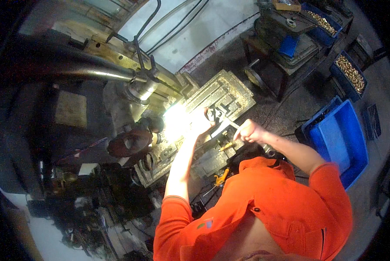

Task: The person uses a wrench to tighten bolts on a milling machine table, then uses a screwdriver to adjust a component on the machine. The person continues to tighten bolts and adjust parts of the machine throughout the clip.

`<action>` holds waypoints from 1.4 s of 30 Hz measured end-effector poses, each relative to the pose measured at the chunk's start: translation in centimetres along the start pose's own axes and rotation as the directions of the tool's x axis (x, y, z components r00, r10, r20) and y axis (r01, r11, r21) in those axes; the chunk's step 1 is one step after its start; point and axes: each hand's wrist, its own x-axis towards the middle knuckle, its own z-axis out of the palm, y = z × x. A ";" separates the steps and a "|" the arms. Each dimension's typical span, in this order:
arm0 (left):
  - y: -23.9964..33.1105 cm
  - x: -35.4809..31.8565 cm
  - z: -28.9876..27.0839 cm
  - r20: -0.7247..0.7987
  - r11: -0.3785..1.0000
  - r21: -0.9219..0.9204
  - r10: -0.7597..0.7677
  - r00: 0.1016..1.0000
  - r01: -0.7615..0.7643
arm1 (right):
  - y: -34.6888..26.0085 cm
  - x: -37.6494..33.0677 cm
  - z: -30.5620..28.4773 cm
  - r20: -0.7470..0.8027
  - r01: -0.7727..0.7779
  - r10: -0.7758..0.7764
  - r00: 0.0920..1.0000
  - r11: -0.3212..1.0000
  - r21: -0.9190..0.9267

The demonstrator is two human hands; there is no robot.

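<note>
A metal machine table (240,89), slotted and strewn with chips, lies in front of me. My left hand (200,125) is washed out by the lamp's glare and rests at a small dark metal clamp-like part (213,114) on the table. Its fingers look curled at that part, but what they grip is lost in the light. My right hand (249,131) is closed around the near end of a straight metal bar handle (230,123). The bar's far end reaches the clamp-like part; whether it is a wrench or a fixed lever cannot be told.
A heavy machine arm (95,67) and spindle head (139,90) stand at the left, above a dark round disc (128,143). A yellow-orange tool (221,177) hangs near my body. At right are a blue bin (356,143), a crate of brass-coloured parts (349,74) and a handwheel (256,76).
</note>
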 end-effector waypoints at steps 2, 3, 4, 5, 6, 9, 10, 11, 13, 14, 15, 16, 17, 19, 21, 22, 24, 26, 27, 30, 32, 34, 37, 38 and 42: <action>0.2 0.2 0.1 0.001 0.998 -0.062 0.021 1.000 -0.021 | 1.0 1.3 2.2 -0.028 0.027 -0.025 0.999 0.997 0.067; 1.0 0.2 -0.4 0.014 0.995 -0.102 -0.023 1.000 0.024 | 0.8 1.7 2.9 0.030 -0.032 0.025 0.999 0.968 0.249; 0.7 0.1 -0.1 -0.001 0.996 -0.089 -0.007 1.000 0.007 | 0.7 2.1 3.7 0.095 -0.097 0.063 0.994 0.903 0.419; 0.0 0.2 0.3 -0.018 0.997 -0.070 0.009 1.000 -0.010 | 1.1 2.8 4.5 0.083 -0.093 0.061 0.995 0.882 0.462; 0.0 0.0 0.3 -0.033 0.998 -0.055 0.021 0.999 -0.023 | 0.8 3.6 5.4 0.040 -0.171 0.172 0.984 0.867 0.467; -0.3 -0.1 0.5 -0.028 0.995 -0.094 -0.013 1.000 0.010 | -0.6 4.0 7.0 0.009 -0.212 0.258 0.966 0.773 0.597; -0.4 -0.1 0.6 -0.014 0.992 -0.121 -0.028 0.999 0.027 | -0.7 4.2 7.7 -0.001 -0.192 0.247 0.969 0.758 0.624; -1.9 -0.5 1.7 -0.063 0.996 -0.086 -0.035 0.997 0.030 | -0.6 4.2 8.5 -0.004 -0.178 0.237 0.972 0.742 0.647; -1.6 0.1 1.6 -0.043 0.994 -0.110 -0.024 0.999 0.019 | 1.9 6.0 9.3 0.000 -0.078 0.111 0.994 0.697 0.713; -1.2 0.1 1.2 -0.034 0.993 -0.121 -0.023 0.999 0.019 | 1.8 6.3 9.9 0.002 -0.034 0.049 0.999 0.669 0.743; -0.8 0.2 0.8 0.011 0.990 -0.124 -0.069 0.998 0.070 | 1.5 6.9 10.4 -0.020 -0.073 0.141 0.990 0.623 0.779; -0.3 0.2 0.4 0.079 0.980 -0.145 -0.127 0.989 0.137 | 1.4 7.2 11.0 -0.084 -0.035 0.169 0.982 0.601 0.799; 1.5 0.3 -1.1 0.147 0.965 -0.161 -0.182 0.972 0.205 | 0.7 7.1 11.7 -0.145 0.003 0.198 0.969 0.580 0.814; 1.3 0.2 -1.1 0.143 0.967 -0.163 -0.175 0.974 0.198 | 1.6 7.5 12.4 -0.202 0.095 0.164 0.966 0.498 0.862; 0.4 -0.1 -0.4 0.004 0.991 -0.124 -0.049 0.999 0.049 | 1.3 7.5 13.4 -0.220 0.077 0.204 0.954 0.542 0.837; 0.0 -0.1 -0.1 0.028 0.990 -0.122 -0.074 0.997 0.077 | 1.1 7.7 13.9 -0.230 0.068 0.223 0.947 0.562 0.824; 0.0 0.1 0.0 0.077 0.985 -0.115 -0.123 0.989 0.131 | 0.9 8.2 14.3 -0.256 0.106 0.217 0.942 0.533 0.839; -0.2 0.1 0.4 0.064 0.984 -0.076 -0.155 0.986 0.160 | 1.0 8.8 14.7 -0.253 0.127 0.185 0.950 0.511 0.850; -0.4 0.0 0.5 0.056 0.983 -0.055 -0.172 0.983 0.175 | 1.1 8.9 14.8 -0.244 0.110 0.207 0.948 0.506 0.855; 0.8 0.9 -0.3 0.117 0.980 -0.142 -0.125 0.985 0.141 | 1.1 7.4 12.3 -0.148 0.036 0.175 0.973 0.522 0.852; -0.8 -0.2 0.6 0.026 0.989 -0.127 -0.070 0.997 0.073 | 2.8 6.9 10.8 -0.085 -0.052 0.170 0.982 0.667 0.743; 0.1 -0.1 0.2 0.000 0.995 -0.086 -0.044 0.999 0.044 | 2.2 6.2 8.0 -0.019 -0.215 0.284 0.959 0.765 0.607; 2.0 0.2 -1.5 0.129 0.982 -0.135 -0.112 0.985 0.129 | 1.0 6.2 3.5 0.112 -0.361 0.344 0.932 0.865 0.350; 2.7 1.3 -1.6 0.165 0.979 -0.151 -0.111 0.980 0.136 | 2.2 7.4 0.0 0.231 -0.354 0.290 0.929 0.878 0.321; 1.1 -0.3 -0.7 0.090 0.984 -0.130 -0.115 0.989 0.126 | -5.4 10.3 -5.9 0.166 -0.284 0.434 0.885 0.788 -0.546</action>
